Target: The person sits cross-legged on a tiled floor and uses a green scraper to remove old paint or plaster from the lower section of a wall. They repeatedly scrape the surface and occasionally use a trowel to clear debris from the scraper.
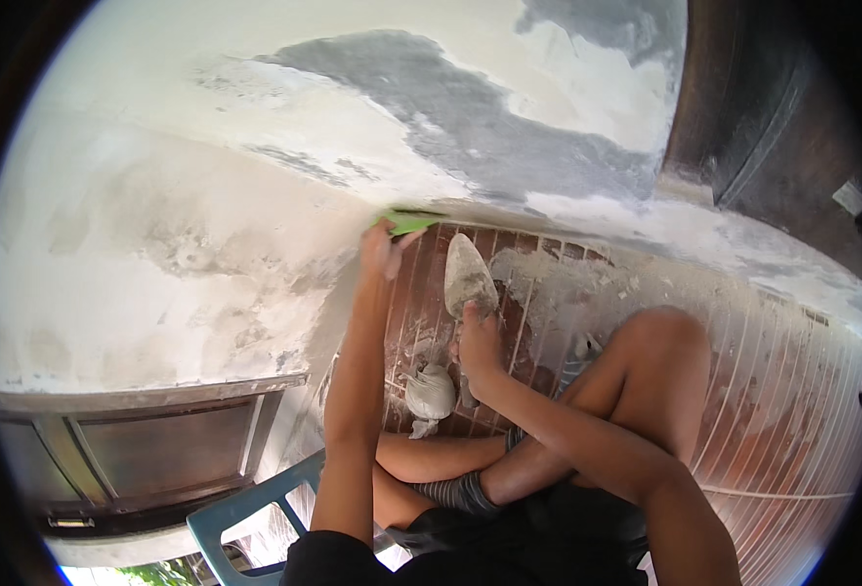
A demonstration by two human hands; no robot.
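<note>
My left hand (381, 249) grips a bright green flat tool (410, 220), perhaps a plastic spreader. Its edge is at the foot of the wall, close to the inside corner. In my right hand (480, 340) is a pointed mason's trowel (469, 267), held over the floor with its blade towards the wall. Greyish residue coats the blade. The wall (431, 110) is off-white with grey patches of bare or fresh plaster. Between my forearms, a knotted whitish bag (431, 390) rests on the floor near my legs.
Red-brown floor tiles (416, 293) with pale joints carry spilled plaster (548, 286) to the right. My bent knee (669, 337) rises there. A dark wooden frame (768, 110) stands upper right, wooden panelling (167, 447) lower left. A blue plastic chair (255, 505) is at my left side.
</note>
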